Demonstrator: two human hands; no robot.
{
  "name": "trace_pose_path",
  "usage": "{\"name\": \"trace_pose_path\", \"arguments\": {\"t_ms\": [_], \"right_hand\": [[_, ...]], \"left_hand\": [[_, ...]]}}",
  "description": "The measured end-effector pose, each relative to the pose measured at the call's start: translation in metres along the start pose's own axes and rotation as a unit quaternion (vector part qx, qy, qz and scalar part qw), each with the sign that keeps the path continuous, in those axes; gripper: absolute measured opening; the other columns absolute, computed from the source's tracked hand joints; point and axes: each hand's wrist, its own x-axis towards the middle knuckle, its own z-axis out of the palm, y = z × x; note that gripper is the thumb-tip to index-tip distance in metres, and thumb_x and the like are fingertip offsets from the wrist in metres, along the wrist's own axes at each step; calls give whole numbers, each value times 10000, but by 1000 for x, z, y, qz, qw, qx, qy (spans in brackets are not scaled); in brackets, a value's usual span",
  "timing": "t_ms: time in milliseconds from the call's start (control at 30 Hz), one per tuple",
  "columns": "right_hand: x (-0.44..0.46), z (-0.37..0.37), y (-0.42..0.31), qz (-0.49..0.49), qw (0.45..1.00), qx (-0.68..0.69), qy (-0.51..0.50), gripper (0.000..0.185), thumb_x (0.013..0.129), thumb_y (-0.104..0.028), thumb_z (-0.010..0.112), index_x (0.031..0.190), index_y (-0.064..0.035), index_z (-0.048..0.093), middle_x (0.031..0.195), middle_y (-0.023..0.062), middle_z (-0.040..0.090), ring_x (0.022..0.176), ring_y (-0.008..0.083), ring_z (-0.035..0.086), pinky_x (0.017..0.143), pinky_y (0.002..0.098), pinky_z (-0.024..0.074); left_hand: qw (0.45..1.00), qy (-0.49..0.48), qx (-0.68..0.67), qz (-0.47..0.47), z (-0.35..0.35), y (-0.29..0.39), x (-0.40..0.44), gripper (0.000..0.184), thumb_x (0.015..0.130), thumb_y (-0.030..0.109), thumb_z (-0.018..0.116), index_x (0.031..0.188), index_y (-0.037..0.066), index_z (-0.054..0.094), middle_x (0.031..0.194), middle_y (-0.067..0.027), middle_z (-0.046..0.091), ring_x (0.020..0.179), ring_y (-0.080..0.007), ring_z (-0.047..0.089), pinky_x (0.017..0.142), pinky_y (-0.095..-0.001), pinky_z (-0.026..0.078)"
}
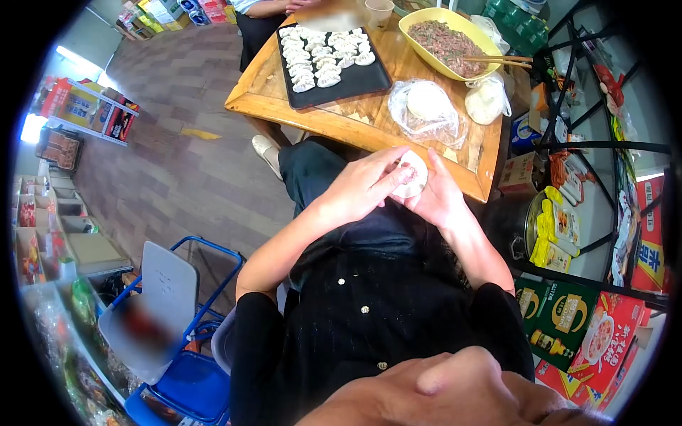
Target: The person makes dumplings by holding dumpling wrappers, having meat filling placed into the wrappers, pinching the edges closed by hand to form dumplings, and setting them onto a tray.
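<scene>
In front of my body I hold a round white dumpling wrapper (419, 180) with a little pinkish meat filling on it. My left hand (359, 183) is closed on its left side, with the thumb lying over the filling. My right hand (439, 195) cups the wrapper from the right and below, its fingers partly hidden. Just beyond my hands, a wooden table (320, 121) carries a clear plastic bag with white dough (425, 103). Farther left lies a black tray (366, 79) with rows of folded dumplings (327, 73).
A yellow bowl of meat filling (444, 46) with chopsticks (504, 61) across its rim stands at the table's back right. Another bagged dough piece (486, 101) lies nearby. Shelves with packages (561, 227) line the right; a blue folding chair (188, 380) stands left. Another person's hands (295, 6) show beyond.
</scene>
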Motion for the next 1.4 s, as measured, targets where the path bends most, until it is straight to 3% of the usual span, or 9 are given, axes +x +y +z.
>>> {"name": "trace_pose_path", "arguments": {"t_ms": [67,133,267,333,567,800,967,1267,1400], "right_hand": [[2,6,-3,9,1000,14,-20,710,1006,-557,192,1370,26,369,1354,237,484,1235,350,509,1046,485,420],[8,13,-10,46,998,29,-21,710,1014,-534,197,1355,65,369,1333,268,488,1236,385,502,1068,486,409],[37,13,-22,138,987,-2,-78,688,1023,-485,244,1338,113,372,1321,312,477,1240,445,480,1061,524,404],[54,17,-25,201,977,-31,-70,630,1010,-432,346,1319,114,397,1299,315,498,1221,465,492,1060,547,391],[105,14,-23,369,899,-107,-209,470,1003,-354,395,1280,12,497,1336,283,496,1245,427,490,1071,516,389],[108,-2,-34,422,867,-39,-262,510,980,-344,426,1355,2,423,1398,275,431,1293,403,441,1115,487,334],[95,6,-50,424,865,23,-266,492,965,-320,443,1348,-13,429,1390,269,436,1288,399,443,1118,479,330],[98,8,-63,348,900,59,-257,511,932,-324,471,1338,-16,437,1381,276,439,1260,401,465,1109,490,337],[101,19,-73,268,939,137,-167,591,944,-433,443,1344,3,435,1406,285,407,1282,406,437,1097,506,347]], "left_hand": [[978,112,124,122,-9,-16,4,439,944,221,568,1327,15,499,1163,-156,612,646,-154,601,638,-276,514],[963,157,185,119,-27,-12,11,429,908,188,604,1288,6,527,1226,-172,591,666,-177,607,662,-285,516],[897,223,339,173,-75,-20,61,370,881,177,625,1201,-5,580,1236,-186,571,966,-285,649,838,-358,511],[858,240,401,212,-98,-17,96,336,847,164,644,1148,16,615,1220,-186,576,1123,-368,551,965,-420,440],[789,251,498,258,-171,-12,241,259,796,161,669,1027,42,674,1046,-133,634,1029,-330,556,890,-429,446],[679,233,685,121,-174,-19,354,431,810,477,629,986,96,729,1102,-97,606,1123,-287,481,976,-530,318],[745,197,637,21,-174,-34,397,591,865,606,498,1016,80,721,1194,-130,613,1260,-310,434,1059,-634,223],[760,125,635,-56,-175,-36,410,594,868,646,450,977,132,727,1121,-88,656,1248,-280,457,994,-593,285],[750,209,624,63,-181,-47,407,526,860,615,458,938,172,731,1106,-110,657,1120,-274,550,914,-573,330]]}}
